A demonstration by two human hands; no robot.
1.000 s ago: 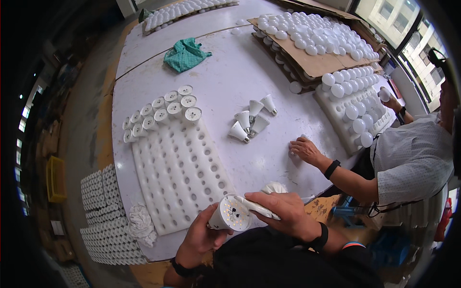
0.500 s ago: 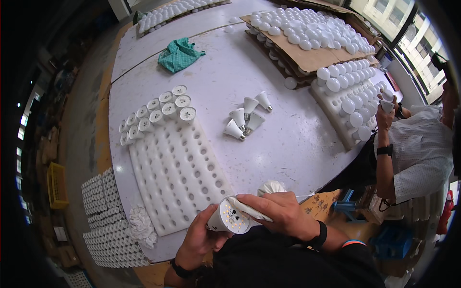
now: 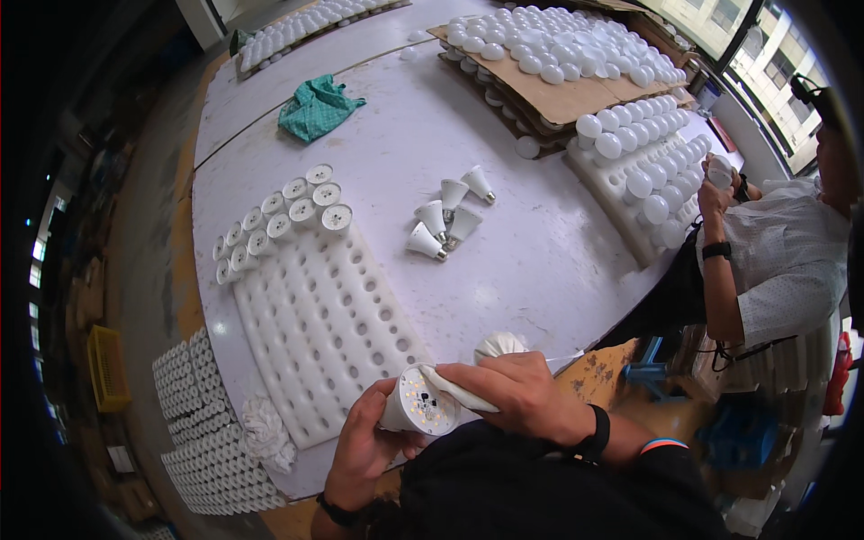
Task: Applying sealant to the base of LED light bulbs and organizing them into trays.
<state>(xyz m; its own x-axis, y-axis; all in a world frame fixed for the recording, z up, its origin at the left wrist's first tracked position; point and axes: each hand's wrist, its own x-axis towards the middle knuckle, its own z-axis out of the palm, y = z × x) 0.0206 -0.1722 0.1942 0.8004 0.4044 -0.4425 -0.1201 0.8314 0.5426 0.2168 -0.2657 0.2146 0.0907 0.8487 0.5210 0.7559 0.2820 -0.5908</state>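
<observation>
My left hand (image 3: pixel 364 443) is closed around a white LED bulb body (image 3: pixel 400 416), its open end facing up and showing a round board (image 3: pixel 427 403) with small yellow LEDs. In my right hand (image 3: pixel 526 396) is a white cloth (image 3: pixel 463 392), pressed with the fingers against the bulb body's rim. More white cloth (image 3: pixel 499 346) bulges out beyond that hand. A white foam tray (image 3: pixel 319 315) with rows of holes lies just past my left hand; several similar bulb bodies (image 3: pixel 336 217) stand in its far end.
Several loose bulb bodies (image 3: pixel 430 216) lie mid-table. Beyond are a green cloth (image 3: pixel 319 108) and cardboard sheets (image 3: pixel 567 94) bearing white domes. At right, a co-worker's hands (image 3: pixel 715 189) hold a bulb beside a filled foam tray (image 3: pixel 612 193). A crumpled white cloth (image 3: pixel 267 434) lies at the left table edge.
The bulb body has turned a little in my left hand, and the cloth has shifted along its rim. The co-worker's hands have come closer together around a bulb. The whole view has shifted slightly.
</observation>
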